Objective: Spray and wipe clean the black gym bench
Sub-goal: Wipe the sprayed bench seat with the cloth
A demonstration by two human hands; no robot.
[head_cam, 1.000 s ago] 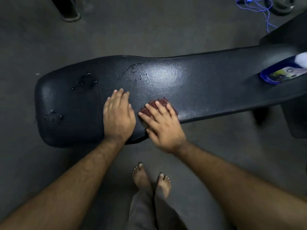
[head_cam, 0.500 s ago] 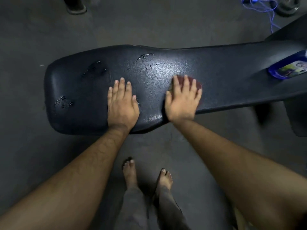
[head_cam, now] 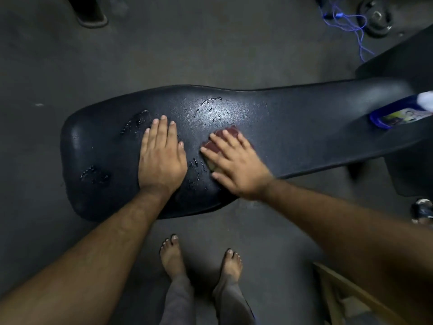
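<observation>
The black gym bench (head_cam: 293, 127) lies lengthwise across the view on the floor (head_cam: 210, 48), its wide end to the left. The spraying step appears done: beads of liquid sit on the pad in four patches, one near the far edge at the middle (head_cam: 210, 106), one beside the left fingertips, one toward the near left corner (head_cam: 95, 175), and one between the two hands (head_cam: 196, 170). The spray bottle (head_cam: 398, 116) lies on its side at the right end of the bench, well apart from both hands.

The left hand (head_cam: 161, 158) rests flat on the wide end, fingers extended and close together, palm down; it holds nothing and seems to serve as a brace. The right hand (head_cam: 236, 160) is flat with fingers spread, pressing a dark red cloth (head_cam: 222, 139) against the pad; the cloth shows beyond the fingertips and under the thumb side.

Judgement: wiping is in progress at the middle of the bench. The droplet patches on the wide left end are not yet wiped. Whether the narrow right section is clean cannot be told; it shows no droplets. The bottle's spot is left to wipe.
</observation>
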